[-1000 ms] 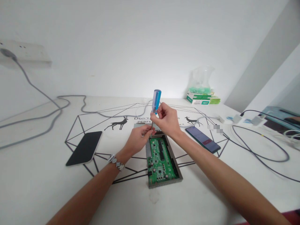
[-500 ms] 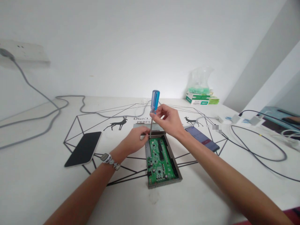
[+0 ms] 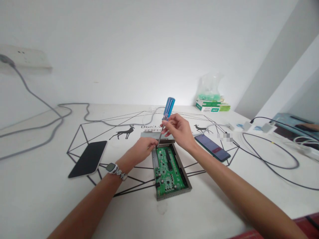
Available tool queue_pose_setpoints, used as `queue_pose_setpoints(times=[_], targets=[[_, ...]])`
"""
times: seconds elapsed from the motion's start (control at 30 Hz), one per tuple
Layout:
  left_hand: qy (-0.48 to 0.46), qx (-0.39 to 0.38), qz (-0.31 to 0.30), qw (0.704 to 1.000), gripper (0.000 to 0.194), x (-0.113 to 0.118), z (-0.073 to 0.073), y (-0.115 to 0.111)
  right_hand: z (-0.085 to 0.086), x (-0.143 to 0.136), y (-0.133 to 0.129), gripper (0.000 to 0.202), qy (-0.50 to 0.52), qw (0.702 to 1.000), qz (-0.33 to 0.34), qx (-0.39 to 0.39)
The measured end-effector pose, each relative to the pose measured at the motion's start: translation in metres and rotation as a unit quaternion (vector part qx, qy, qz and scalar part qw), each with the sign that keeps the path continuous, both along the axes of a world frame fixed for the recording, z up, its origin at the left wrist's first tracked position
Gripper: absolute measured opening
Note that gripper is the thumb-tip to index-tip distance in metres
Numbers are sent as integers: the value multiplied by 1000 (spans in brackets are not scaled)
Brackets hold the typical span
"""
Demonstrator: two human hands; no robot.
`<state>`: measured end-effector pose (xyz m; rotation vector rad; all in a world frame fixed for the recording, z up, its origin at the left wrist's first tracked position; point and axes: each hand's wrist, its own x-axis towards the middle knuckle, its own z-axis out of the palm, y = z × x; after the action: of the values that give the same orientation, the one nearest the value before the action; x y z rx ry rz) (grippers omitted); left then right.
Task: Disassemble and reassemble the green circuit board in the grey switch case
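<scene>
My right hand [image 3: 179, 130] grips a screwdriver [image 3: 169, 108] with a blue and clear handle, fingers closed low on it near the shaft. The screwdriver leans, handle tipped to the right, its tip at the far left corner of a green circuit board [image 3: 169, 172]. The board lies in a grey metal case [image 3: 187, 181]. My left hand [image 3: 144, 147] is closed in a pinch beside the tip at that corner; what its fingertips hold, if anything, is too small to make out. Behind the case lies a flat metal cover [image 3: 149, 134], partly hidden by my hands.
A dark-screened phone [image 3: 89, 159] lies on the left, and a lit phone [image 3: 212, 147] on the right. Small boxes [image 3: 208, 104] under a plastic bag [image 3: 211, 84] stand by the wall. A power strip [image 3: 246, 126] and black cable [image 3: 276, 166] are at right; a grey cable [image 3: 59, 121] runs left.
The screwdriver has gone from nearly upright to leaning, its handle tipping to the right. My left fingers stay by its tip. The view has shifted slightly.
</scene>
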<state>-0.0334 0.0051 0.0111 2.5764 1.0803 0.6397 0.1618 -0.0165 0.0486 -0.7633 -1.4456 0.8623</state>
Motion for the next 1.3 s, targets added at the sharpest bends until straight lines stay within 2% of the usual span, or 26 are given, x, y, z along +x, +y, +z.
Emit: queue_pose_setpoints(times=[0.13,0.43,0.63,0.77,1.13,1.3], targets=[[-1,-11,-1,1000,27,-2,4,-2,-1,-4,1,41,13,1000,9,0],[-42,-18,0,999,24,-6,-1,2,-2,-5,7,42,16,1000,14,-1],[-134,-51,-7,990,21,-4,10,-2,1,-8,12,40,18,1000,6,11],[-172,-61,10,983,22,-2,13,-3,7,-14,14,38,17,999,11,27],[-149,-61,38,986,23,-14,21,0,8,-24,17,33,32,999,15,31],[-140,-56,38,988,24,-18,18,3,4,-25,18,36,12,1000,16,21]])
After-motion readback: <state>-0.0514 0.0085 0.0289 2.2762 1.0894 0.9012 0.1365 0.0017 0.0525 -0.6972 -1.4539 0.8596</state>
